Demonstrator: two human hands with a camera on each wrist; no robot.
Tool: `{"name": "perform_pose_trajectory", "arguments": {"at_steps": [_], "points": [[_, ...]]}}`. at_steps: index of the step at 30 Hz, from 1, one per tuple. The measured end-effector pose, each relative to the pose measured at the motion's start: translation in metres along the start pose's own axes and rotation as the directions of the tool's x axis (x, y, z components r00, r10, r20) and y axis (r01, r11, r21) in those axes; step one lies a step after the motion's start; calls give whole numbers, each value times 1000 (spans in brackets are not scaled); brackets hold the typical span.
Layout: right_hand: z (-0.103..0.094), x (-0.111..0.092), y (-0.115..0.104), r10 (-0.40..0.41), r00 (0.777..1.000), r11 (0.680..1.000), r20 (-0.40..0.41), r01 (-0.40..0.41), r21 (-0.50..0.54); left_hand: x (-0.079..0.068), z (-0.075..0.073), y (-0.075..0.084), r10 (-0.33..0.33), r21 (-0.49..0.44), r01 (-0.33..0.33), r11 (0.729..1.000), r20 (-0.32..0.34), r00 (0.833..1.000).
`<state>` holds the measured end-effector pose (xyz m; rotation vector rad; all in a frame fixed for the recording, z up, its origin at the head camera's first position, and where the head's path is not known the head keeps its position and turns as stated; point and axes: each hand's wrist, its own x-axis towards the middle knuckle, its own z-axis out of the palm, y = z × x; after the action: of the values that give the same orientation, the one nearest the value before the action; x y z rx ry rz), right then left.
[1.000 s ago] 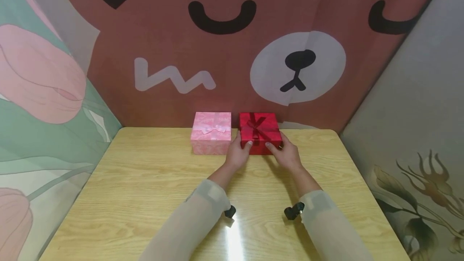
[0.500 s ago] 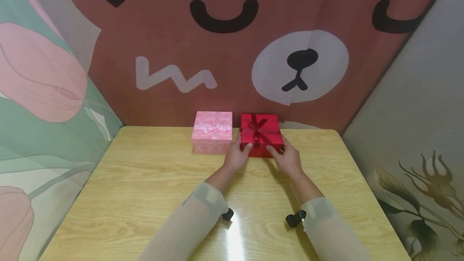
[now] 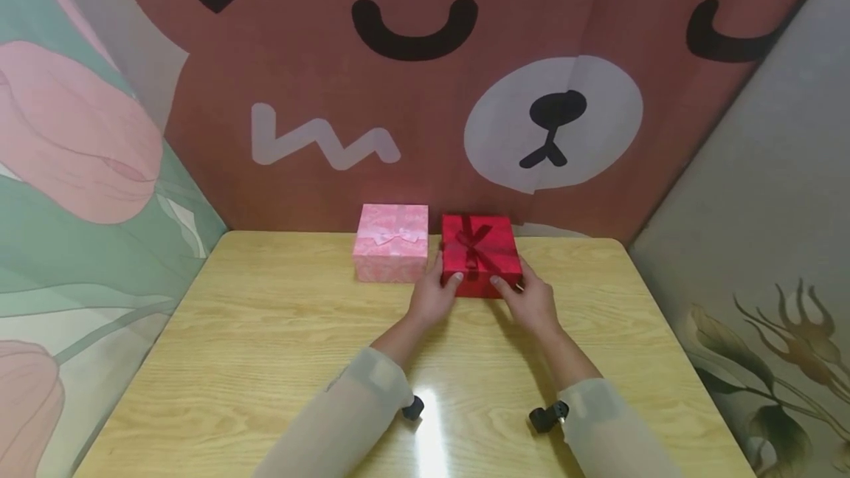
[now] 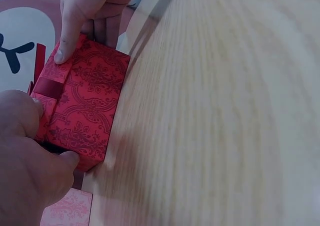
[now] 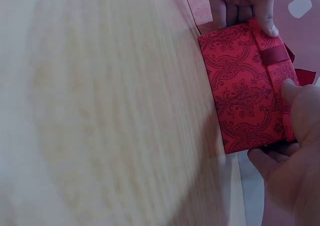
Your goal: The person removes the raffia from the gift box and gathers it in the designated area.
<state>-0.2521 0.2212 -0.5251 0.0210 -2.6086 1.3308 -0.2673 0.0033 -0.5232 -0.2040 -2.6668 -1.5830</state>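
A red patterned gift box with a dark red ribbon bow on its lid is held between both hands near the table's back edge. My left hand grips its left side, thumb on the front of the lid edge. On the opposite side my right hand holds it the same way. In the left wrist view the front wall of the red box shows a scroll print and a ribbon band around the lid. The fingers behind the box's sides are partly hidden.
Just left of the red box stands a pink gift box with a pale bow. The wooden table meets a brown bear-print wall hanging at the back. Printed cloths flank both sides. Small black cameras sit at the wrists.
Both hands have drawn the red box a little toward the person, so its front now stands ahead of the pink box. The pink box has stayed in place.
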Motion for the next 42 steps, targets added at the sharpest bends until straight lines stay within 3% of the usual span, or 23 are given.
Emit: {"name": "perform_pose_trajectory", "arguments": {"at_steps": [18, 42], "points": [[2, -27, -1, 15, 1000, 1000, -12, -15, 0, -27, -1, -6, 0, -19, 0, 1000, 2, 1000], [3, -60, -5, 3, 1000, 1000, -28, -2, 12, -59, -9, -12, 46, -60, -46, 997, 12, 999]]}}
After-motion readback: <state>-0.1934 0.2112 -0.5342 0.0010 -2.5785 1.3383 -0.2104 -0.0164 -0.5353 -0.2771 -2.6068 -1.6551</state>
